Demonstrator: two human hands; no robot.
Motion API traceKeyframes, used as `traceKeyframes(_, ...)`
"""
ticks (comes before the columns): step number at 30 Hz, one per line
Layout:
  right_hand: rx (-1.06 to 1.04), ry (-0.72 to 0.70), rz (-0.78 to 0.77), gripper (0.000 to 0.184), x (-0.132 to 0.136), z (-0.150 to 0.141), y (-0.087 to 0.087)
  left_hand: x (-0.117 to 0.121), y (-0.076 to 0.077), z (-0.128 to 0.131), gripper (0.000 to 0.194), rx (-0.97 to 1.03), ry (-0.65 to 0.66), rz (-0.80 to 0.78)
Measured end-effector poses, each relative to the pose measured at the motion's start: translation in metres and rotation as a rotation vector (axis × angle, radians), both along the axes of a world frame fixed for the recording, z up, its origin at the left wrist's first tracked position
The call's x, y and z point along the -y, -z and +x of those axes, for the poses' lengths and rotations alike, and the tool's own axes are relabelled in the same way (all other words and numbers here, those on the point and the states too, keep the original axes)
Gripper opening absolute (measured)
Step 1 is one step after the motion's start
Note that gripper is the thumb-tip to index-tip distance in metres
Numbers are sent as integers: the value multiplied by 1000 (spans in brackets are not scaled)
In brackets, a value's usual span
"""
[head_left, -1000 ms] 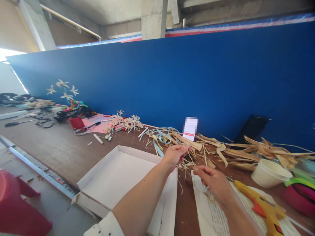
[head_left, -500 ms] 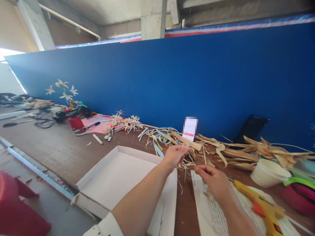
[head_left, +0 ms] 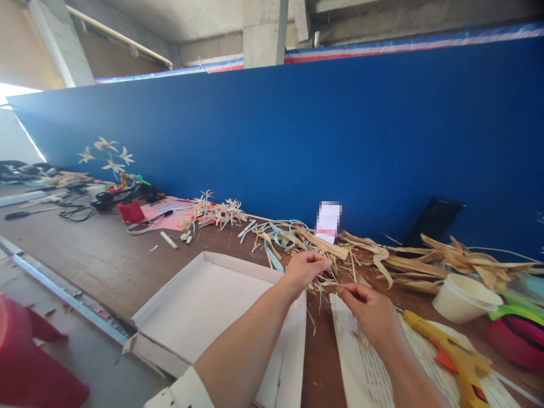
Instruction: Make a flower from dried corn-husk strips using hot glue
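Note:
My left hand [head_left: 304, 268] is raised over the right edge of a shallow white cardboard tray [head_left: 199, 309], its fingers pinched together on a thin strip of dried straw [head_left: 327, 283]. My right hand [head_left: 369, 314] hovers just to its right above a printed paper sheet [head_left: 369, 377], fingers curled and pinching the same small bits of straw. The two hands are close together, almost touching. A heap of dried husk strips [head_left: 382, 258] lies right behind them on the brown table.
A yellow glue gun [head_left: 450, 354] lies on the paper at right, a white cup [head_left: 465, 299] behind it. A blue board [head_left: 297, 136] walls off the table's far side. Husk flowers [head_left: 216, 212], a red spool [head_left: 131, 211], scissors and cables lie far left; a red stool [head_left: 29, 362] stands low left.
Both hands have stayed almost in place, shifting slightly while working the straw; the left hand's fingers have closed a little tighter. Nothing else has moved.

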State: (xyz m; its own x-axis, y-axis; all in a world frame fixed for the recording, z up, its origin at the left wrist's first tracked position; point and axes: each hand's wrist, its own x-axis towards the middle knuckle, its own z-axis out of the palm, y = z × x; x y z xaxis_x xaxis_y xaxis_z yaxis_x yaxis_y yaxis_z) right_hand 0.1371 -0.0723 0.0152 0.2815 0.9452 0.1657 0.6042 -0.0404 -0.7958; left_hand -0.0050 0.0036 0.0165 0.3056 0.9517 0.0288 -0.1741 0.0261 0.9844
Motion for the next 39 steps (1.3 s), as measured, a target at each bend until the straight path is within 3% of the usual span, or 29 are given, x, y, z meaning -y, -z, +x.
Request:
traceKeyframes(13,-332,-24,-90,43,-3,6,8,5,-5,-1,31,85,58,41)
traceKeyframes(19,-242,97,-23,41,-1,4,2,4,-3,-1,32,46,46,71)
traceKeyframes(39,-59,183,71,32,4,0,-7,5,-2,1,33,53,2,47)
